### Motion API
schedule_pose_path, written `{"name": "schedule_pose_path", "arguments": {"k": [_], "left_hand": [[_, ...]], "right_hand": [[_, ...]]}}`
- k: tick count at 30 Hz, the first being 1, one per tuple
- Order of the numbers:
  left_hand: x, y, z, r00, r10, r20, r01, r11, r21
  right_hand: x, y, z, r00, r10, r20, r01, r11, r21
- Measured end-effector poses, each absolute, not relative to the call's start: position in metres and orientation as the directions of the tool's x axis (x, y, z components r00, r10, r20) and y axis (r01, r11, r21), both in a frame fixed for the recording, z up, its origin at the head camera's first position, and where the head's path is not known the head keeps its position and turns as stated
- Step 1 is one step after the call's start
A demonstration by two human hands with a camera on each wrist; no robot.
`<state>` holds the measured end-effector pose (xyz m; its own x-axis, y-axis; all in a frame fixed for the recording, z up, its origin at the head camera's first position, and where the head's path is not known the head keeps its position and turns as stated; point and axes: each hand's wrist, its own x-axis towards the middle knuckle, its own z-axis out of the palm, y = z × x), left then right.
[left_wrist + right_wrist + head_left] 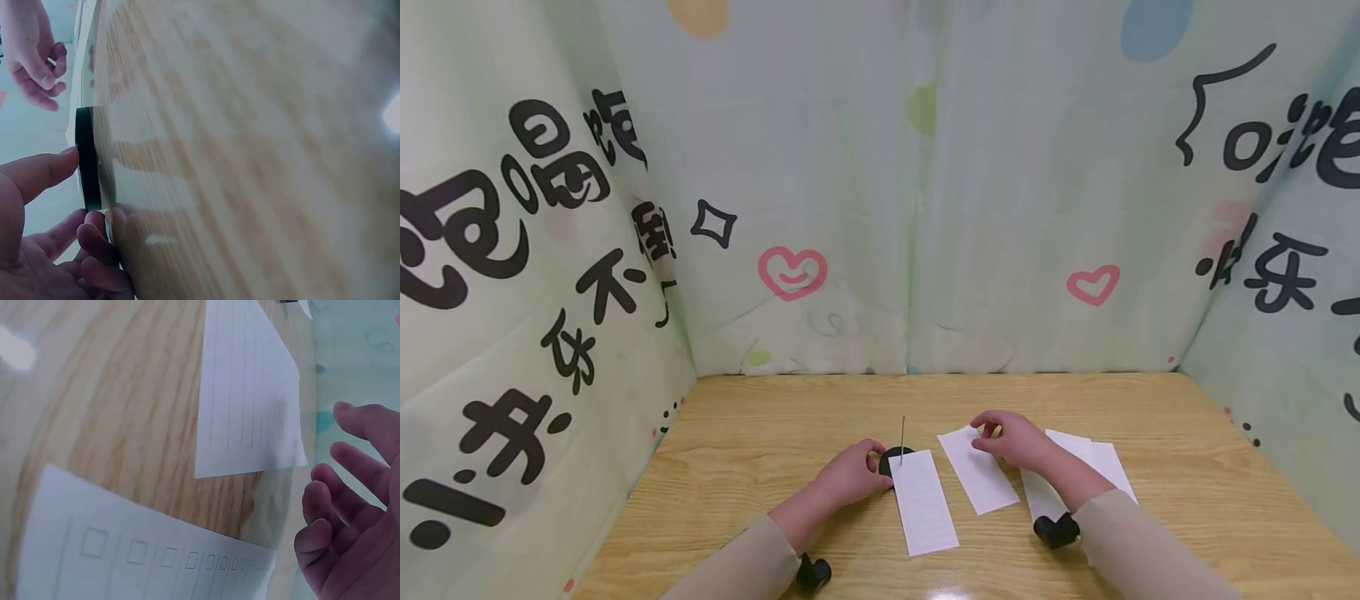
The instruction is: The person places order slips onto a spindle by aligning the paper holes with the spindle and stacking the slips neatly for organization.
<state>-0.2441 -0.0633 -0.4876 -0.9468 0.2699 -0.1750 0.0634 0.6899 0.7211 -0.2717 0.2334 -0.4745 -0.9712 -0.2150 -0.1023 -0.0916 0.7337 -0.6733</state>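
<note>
A paper spike with a round black base [88, 159] and a thin upright metal needle [903, 437] stands on the table. My left hand [855, 473] grips that base at its edge, thumb on one side and fingers on the other. One white lined slip [925, 508] lies against the needle and covers part of the base. To its right lies a second lined slip [981, 479]. Over the far end of this second slip hovers my right hand [1011, 437], its fingers loosely bent and nothing between them.
Beyond my right wrist lie more white slips [1112, 467], overlapping each other and partly hidden by the forearm. One slip [169, 553] shows a row of small printed boxes. Printed curtains [910, 208] rise behind the wooden table [737, 458] and along both sides.
</note>
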Motion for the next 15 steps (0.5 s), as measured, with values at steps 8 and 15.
{"name": "schedule_pose_path", "arguments": {"k": [8, 15], "left_hand": [[-0.243, -0.063, -0.486, -0.949, 0.264, -0.174, 0.064, 0.698, 0.713], [-0.241, -0.064, -0.484, -0.945, 0.277, -0.172, 0.074, 0.695, 0.715]], "right_hand": [[-0.281, 0.23, -0.475, -0.967, -0.234, -0.096, -0.135, 0.798, -0.588], [-0.292, 0.228, -0.481, -0.964, -0.233, -0.132, -0.135, 0.85, -0.51]]}}
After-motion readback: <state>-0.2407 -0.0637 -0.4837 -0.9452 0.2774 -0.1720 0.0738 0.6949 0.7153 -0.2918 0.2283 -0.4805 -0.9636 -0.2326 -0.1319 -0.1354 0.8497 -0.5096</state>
